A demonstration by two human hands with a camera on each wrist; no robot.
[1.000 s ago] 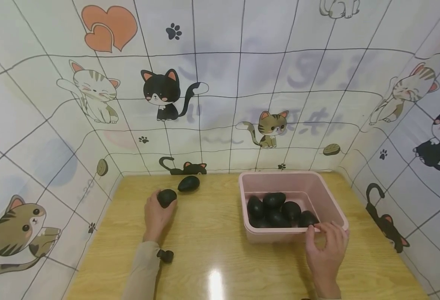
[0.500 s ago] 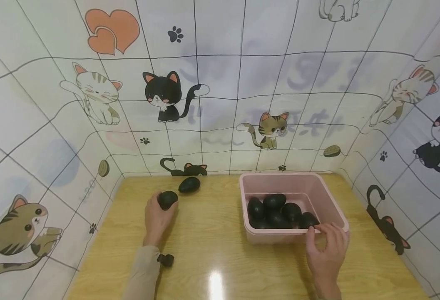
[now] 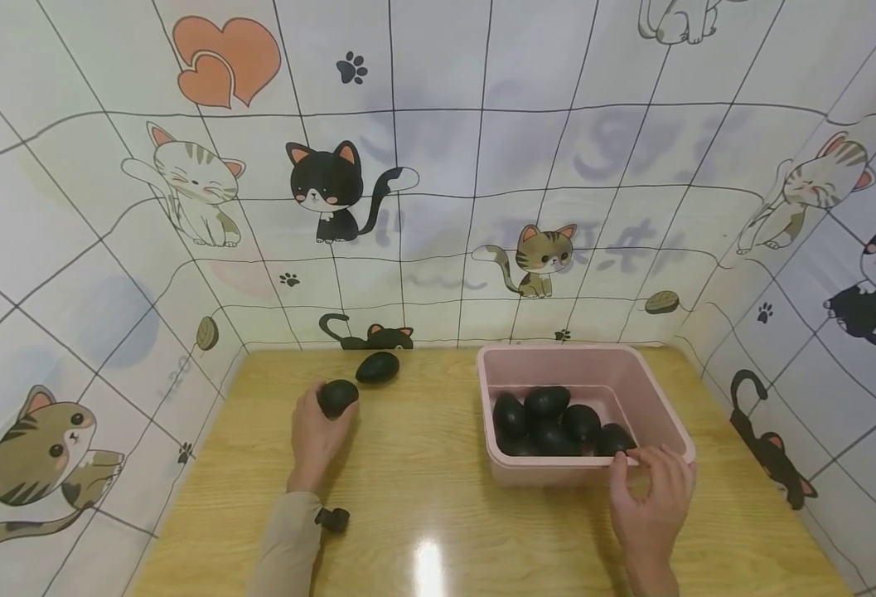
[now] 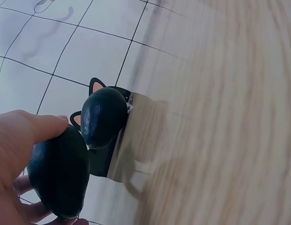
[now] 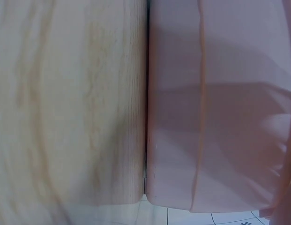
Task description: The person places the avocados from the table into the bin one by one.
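My left hand [image 3: 321, 435] holds a dark green avocado [image 3: 337, 399] at the left of the table. The left wrist view shows the thumb on one side of that avocado [image 4: 61, 171] and fingers curled beneath it. Just beyond, a second avocado [image 3: 378, 367] lies by the back wall, apart from the hand. On the right stands a pink plastic bin [image 3: 549, 473] with several avocados [image 3: 546, 401] inside. My right hand [image 3: 650, 506] grips the bin's front rim near its right corner, thumb outside. In the right wrist view, mostly the bin's outer wall [image 5: 175, 117] appears.
The wooden table [image 3: 408, 506] is enclosed at the back and sides by a cat-print covering [image 3: 438, 232]. A small black device [image 3: 333, 521] sits at the left wrist.
My left hand has shifted very slightly right with the avocado in its grip. The right hand stays on the bin's rim.
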